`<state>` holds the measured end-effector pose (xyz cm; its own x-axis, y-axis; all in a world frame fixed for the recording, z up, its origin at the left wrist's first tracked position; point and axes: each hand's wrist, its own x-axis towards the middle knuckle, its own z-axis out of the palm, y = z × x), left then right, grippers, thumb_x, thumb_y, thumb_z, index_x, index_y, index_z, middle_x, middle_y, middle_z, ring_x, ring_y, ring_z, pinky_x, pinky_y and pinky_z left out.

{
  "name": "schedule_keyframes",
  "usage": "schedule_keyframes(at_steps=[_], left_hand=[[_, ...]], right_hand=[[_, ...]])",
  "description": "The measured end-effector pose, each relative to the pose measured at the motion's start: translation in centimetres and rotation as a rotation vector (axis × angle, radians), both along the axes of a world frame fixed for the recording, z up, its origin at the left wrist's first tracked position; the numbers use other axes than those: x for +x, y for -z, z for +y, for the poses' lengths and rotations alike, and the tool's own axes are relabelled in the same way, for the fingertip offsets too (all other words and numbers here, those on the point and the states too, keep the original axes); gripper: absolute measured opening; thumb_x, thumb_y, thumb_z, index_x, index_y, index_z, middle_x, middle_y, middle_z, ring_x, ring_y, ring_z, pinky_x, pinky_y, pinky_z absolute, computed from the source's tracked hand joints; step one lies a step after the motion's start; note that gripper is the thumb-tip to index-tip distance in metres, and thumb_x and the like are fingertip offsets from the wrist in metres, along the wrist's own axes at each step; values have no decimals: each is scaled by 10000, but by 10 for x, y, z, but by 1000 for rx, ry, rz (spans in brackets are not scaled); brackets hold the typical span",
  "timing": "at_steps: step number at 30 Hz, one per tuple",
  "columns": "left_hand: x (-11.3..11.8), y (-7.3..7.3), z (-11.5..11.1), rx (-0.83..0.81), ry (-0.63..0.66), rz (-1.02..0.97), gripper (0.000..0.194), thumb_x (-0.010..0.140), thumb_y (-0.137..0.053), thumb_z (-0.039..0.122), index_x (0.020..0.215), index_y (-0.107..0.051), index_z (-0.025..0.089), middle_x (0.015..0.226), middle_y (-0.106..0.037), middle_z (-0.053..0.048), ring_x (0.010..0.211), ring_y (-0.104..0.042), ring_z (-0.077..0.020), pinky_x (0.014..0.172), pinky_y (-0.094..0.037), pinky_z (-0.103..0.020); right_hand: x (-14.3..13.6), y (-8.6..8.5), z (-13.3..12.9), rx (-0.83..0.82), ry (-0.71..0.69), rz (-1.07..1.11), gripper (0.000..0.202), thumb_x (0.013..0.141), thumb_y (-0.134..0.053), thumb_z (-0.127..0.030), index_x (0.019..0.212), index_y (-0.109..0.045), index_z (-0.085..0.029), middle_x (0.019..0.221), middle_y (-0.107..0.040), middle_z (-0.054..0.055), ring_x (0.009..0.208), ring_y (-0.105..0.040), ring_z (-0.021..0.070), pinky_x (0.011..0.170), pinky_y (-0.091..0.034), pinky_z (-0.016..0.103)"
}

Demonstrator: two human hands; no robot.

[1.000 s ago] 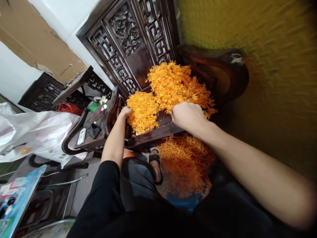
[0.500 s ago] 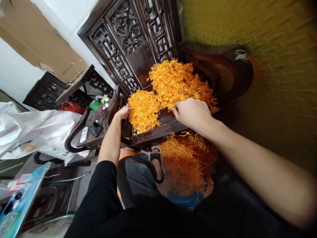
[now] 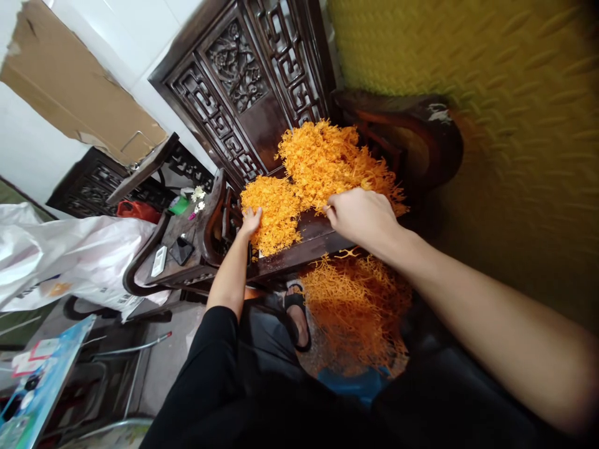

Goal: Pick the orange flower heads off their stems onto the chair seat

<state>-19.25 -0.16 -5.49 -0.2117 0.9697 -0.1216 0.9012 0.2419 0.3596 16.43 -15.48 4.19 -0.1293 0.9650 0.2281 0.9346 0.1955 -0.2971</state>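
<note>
Two orange heaps of small, frilly, flower-like pieces rest on a dark carved wooden chair [image 3: 318, 234]. My left hand [image 3: 251, 221] lies against the front left side of the smaller heap [image 3: 278, 215], fingers apart. At the near edge of the larger heap [image 3: 322, 156] is my right hand [image 3: 358, 212], its thumb and fingers pinched together; what they hold, if anything, is too small to make out. Below the seat hangs or lies a mass of thin orange stems [image 3: 355, 305], close to my foot.
To the left, a small wooden table [image 3: 180, 265] bears a phone [image 3: 181, 249], a white remote [image 3: 159, 261], a green roll and small white flowers. White plastic bags [image 3: 84, 255] lie beyond it. The curved chair arm [image 3: 444, 143] stands at the right, and something blue [image 3: 355, 383] is on the floor.
My left hand has moved right, from the side of the smaller heap onto its front left part. My right hand has stayed nearly in place. The view has shifted slightly.
</note>
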Motion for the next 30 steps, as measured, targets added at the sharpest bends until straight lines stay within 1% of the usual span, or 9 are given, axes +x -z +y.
schedule_keyframes(at_steps=[3,6,13,17,20,23,24,27,30], left_hand=[[15,19,0,-18,-10,54,842,1029,-269,603,1655,-164,50,1744,-68,-171,1633,10,-282,1311,-98,-410],[20,16,3,-29,-15,105,830,1024,-337,594,1646,-214,59,1737,-114,-180,1630,-79,-298,1304,-150,-416],[15,-43,1,31,-34,221,667,964,-574,528,1456,-556,78,1498,-559,-273,1454,-496,-364,1179,-391,-435],[40,-69,-18,126,8,227,606,968,-591,494,1406,-599,75,1422,-607,-304,1399,-541,-414,1153,-405,-528],[79,-79,-48,195,227,70,559,1020,-477,557,1434,-595,202,1509,-598,-128,1449,-515,-266,1214,-372,-376],[123,-79,-93,128,632,-582,703,1053,-226,635,1506,-506,175,1502,-599,-152,1404,-564,-256,1176,-437,-427],[136,-78,-110,82,719,-704,726,1030,-278,676,1537,-461,190,1516,-582,-158,1395,-573,-262,1160,-454,-440],[167,-72,-158,-17,902,-799,902,869,-709,605,1593,-338,216,1470,-608,-171,1312,-630,-268,1097,-505,-429],[178,-69,-187,-166,921,-724,683,914,-697,482,1485,-472,183,1085,-760,-109,915,-751,-201,887,-584,-384]], right_hand=[[1,1,2,-7,-7,2,417,967,-444,-353,986,-817,-167,830,-745,160,792,-691,285,700,-466,388],[1,2,4,-27,-20,2,423,973,-437,-355,980,-819,-173,826,-739,160,792,-694,296,703,-472,405],[3,3,7,-16,-33,39,403,965,-455,-346,944,-812,-161,811,-735,168,819,-710,333,723,-500,445],[5,1,11,-80,-41,288,337,953,-517,-343,882,-786,-153,801,-727,150,790,-692,291,766,-522,459],[5,-2,15,-371,-155,883,252,965,-518,-282,880,-722,-161,744,-702,93,646,-644,194,710,-547,392],[3,-5,15,-594,-277,1494,127,924,-550,-168,1001,-649,-181,777,-702,49,642,-653,157,706,-573,349],[2,-5,14,-605,-310,1621,138,895,-579,-138,1015,-628,-187,794,-704,40,670,-665,152,726,-578,337],[1,-8,7,-533,-344,1785,162,849,-622,-109,982,-584,-194,817,-689,17,702,-655,124,750,-573,297],[12,-12,-1,-442,-270,1577,173,902,-561,-135,1065,-593,-181,913,-703,44,754,-660,127,766,-565,302]])
